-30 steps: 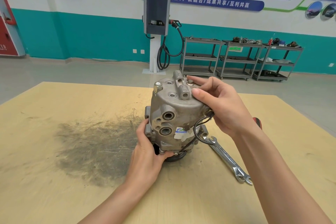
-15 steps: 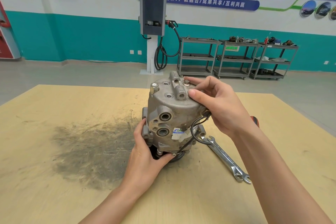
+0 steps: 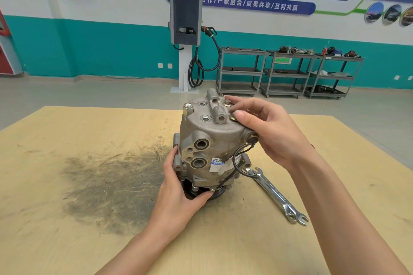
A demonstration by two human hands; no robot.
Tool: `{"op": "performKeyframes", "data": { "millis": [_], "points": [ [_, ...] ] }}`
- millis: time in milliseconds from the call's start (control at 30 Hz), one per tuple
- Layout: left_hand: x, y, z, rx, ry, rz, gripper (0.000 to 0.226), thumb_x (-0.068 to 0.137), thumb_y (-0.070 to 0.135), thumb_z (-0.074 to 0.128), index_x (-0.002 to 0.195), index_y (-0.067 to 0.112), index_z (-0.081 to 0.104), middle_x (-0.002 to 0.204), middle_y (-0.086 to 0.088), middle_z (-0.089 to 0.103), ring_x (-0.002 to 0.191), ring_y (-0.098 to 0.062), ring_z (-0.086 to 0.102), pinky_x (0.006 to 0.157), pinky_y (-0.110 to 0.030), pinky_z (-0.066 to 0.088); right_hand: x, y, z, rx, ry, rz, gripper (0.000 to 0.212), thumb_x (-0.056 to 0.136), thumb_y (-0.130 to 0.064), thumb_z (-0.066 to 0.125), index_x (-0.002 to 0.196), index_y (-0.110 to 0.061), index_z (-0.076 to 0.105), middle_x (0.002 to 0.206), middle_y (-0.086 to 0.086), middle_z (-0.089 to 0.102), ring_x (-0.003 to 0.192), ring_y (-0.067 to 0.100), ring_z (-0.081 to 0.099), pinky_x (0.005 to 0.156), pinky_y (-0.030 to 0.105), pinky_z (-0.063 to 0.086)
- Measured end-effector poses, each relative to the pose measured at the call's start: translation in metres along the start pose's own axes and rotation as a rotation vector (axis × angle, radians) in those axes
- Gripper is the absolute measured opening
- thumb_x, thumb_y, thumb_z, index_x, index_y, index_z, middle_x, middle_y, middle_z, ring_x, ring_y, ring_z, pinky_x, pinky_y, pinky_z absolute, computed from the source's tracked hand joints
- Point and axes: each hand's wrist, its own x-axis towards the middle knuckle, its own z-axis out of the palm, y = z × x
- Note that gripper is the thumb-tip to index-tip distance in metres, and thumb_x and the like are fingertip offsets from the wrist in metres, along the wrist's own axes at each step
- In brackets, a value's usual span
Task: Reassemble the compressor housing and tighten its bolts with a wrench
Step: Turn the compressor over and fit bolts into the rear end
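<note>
Two bolts [image 3: 227, 102] are now uncovered on top of the compressor housing [image 3: 212, 140], which is stood upright on the desk [image 3: 89, 219]. One is pinched by the right hand [image 3: 268, 131], whose thumb was laid flat on the cap a moment ago; hand-threading is judged begun. The base is gripped by the left hand [image 3: 181, 194]. Beside it, the wrench [image 3: 277, 195] is left untouched.

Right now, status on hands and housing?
Left hand grips grey metal compressor housing low. Right hand fingers brass bolt on top. Steel wrench untouched on table.
</note>
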Motion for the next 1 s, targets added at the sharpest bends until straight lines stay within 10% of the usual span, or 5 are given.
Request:
{"op": "performKeyframes", "data": {
  "millis": [1000],
  "points": [
    [-0.001, -0.001, -0.001, -0.065, -0.045, 0.007, 0.12, 0.063, 0.025, 0.09, 0.129, 0.075, 0.002, 0.125, 0.053, 0.042, 0.118, 0.021, 0.046, 0.089, 0.005, 0.033, -0.001, -0.002, 0.0, 0.011, 0.004, 0.004, 0.014, 0.09, 0.004, 0.057, 0.087, -0.006, 0.067, 0.131, 0.005, 0.06, 0.119, 0.017, 0.059, 0.083, 0.023, 0.05]
  ]
}}
